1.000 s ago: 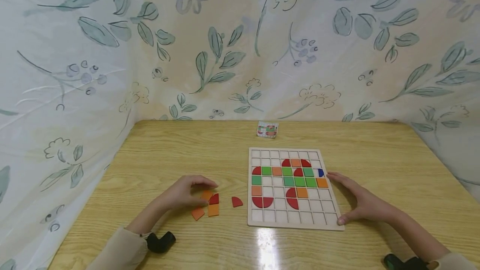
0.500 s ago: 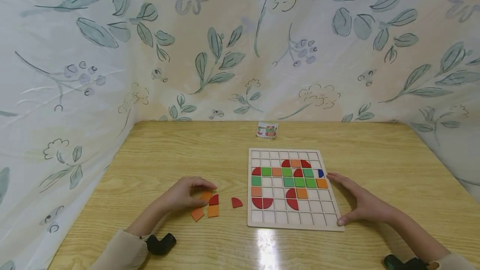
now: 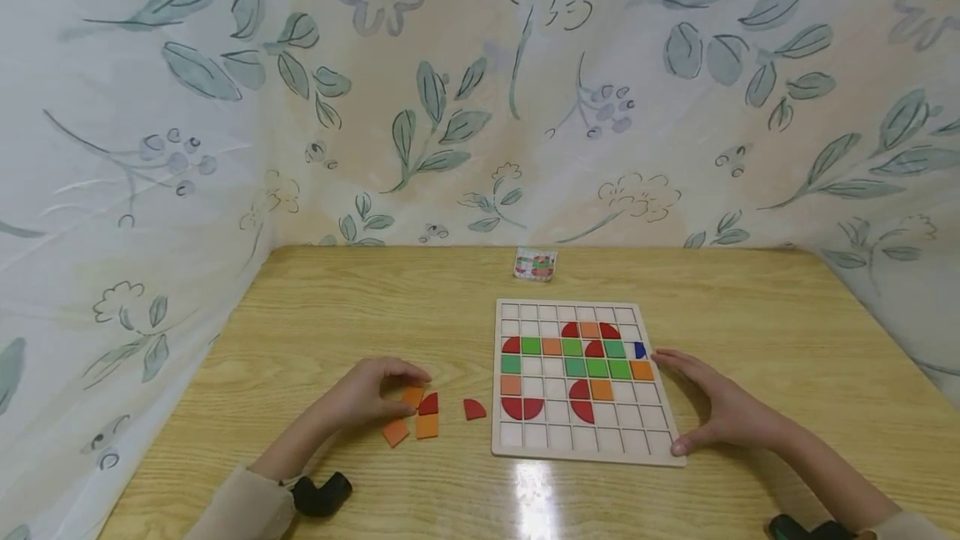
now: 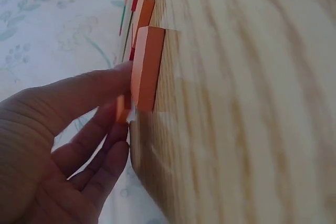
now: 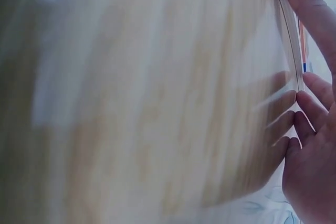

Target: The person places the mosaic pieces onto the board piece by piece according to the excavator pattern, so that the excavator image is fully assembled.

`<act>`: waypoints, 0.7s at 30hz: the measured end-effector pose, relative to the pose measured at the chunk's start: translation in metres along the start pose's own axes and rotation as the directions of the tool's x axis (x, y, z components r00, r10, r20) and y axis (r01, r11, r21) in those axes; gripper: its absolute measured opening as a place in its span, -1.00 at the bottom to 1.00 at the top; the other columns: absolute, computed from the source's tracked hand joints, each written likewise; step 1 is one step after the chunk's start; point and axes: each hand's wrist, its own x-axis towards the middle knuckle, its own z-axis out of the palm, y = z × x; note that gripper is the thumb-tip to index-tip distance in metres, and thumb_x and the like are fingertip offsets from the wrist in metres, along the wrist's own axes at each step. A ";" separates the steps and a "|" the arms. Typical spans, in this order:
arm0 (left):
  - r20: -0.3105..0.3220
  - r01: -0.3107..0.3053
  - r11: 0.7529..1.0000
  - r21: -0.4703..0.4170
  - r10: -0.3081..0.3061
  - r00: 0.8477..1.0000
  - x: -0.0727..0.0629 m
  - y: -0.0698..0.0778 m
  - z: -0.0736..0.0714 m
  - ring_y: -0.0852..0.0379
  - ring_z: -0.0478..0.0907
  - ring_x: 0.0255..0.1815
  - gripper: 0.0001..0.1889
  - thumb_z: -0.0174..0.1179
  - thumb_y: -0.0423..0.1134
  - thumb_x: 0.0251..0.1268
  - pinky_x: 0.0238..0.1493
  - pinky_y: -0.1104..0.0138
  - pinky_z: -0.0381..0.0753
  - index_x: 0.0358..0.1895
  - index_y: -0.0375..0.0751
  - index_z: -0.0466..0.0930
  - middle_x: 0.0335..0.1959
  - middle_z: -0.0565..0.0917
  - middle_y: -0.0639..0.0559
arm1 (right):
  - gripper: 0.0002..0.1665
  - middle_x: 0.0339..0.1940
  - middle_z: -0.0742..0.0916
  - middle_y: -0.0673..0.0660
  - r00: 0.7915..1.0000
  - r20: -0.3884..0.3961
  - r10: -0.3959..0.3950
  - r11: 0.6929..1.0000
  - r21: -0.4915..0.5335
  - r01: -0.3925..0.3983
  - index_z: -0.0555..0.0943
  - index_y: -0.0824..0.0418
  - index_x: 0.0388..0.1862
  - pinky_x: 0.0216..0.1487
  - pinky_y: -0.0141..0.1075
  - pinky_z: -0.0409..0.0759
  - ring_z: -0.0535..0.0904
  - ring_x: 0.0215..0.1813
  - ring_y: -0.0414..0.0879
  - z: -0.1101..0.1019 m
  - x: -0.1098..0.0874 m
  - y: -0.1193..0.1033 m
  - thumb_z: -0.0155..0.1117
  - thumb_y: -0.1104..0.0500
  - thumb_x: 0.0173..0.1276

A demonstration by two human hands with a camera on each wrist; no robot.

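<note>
My left hand hovers low over a small cluster of tiles in the head view, thumb and forefinger apart. Between their tips lies an orange square tile. Beside it are a red quarter-circle tile and two more orange squares, one nearer the front and one by the wrist. In the left wrist view the thumb overlaps an orange tile. My right hand spreads along the right edge of a wooden grid board, its thumb at the front corner and fingertips farther up that edge.
Red, green, orange and blue pieces fill some cells of the board, including a small blue half-circle. A loose red quarter-circle lies left of the board. Behind it sits a small patterned card, near the floral cloth.
The whole scene sits slightly lower in the head view. Both hands and the tiles keep their places.
</note>
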 end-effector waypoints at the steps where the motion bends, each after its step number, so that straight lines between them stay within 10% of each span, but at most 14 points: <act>1: -0.011 0.002 1.000 -0.002 -0.002 1.000 0.000 0.000 0.000 0.20 0.53 -0.03 -0.62 0.36 -0.24 0.02 0.05 0.29 0.49 -0.02 -0.04 0.61 -0.07 0.63 0.18 | 0.22 0.37 0.26 0.28 1.000 0.000 0.000 1.000 -0.002 0.000 0.19 0.06 0.39 0.10 0.40 0.07 0.09 0.31 0.36 0.000 0.000 0.000 0.58 -0.10 -0.28; 11: -0.122 -0.074 0.997 0.007 0.074 0.990 0.018 0.022 -0.002 0.23 0.53 -0.22 -0.60 0.39 -0.17 -0.02 -0.15 0.35 0.54 -0.04 -0.17 0.63 -0.20 0.67 0.14 | 0.23 0.38 0.24 0.29 1.000 0.020 -0.007 1.000 -0.007 0.007 0.18 0.09 0.40 0.11 0.39 0.07 0.07 0.33 0.36 -0.002 0.000 0.001 0.57 -0.13 -0.27; 21: -0.049 -0.106 0.994 -0.032 0.105 0.993 0.063 0.063 0.022 0.23 0.52 -0.20 -0.62 0.38 -0.16 0.00 -0.11 0.31 0.53 -0.04 -0.12 0.64 -0.22 0.67 0.20 | 0.21 0.39 0.23 0.32 0.998 0.063 0.019 1.000 0.022 -0.021 0.16 0.11 0.42 0.14 0.38 0.03 0.05 0.33 0.37 -0.008 -0.001 -0.003 0.55 -0.10 -0.23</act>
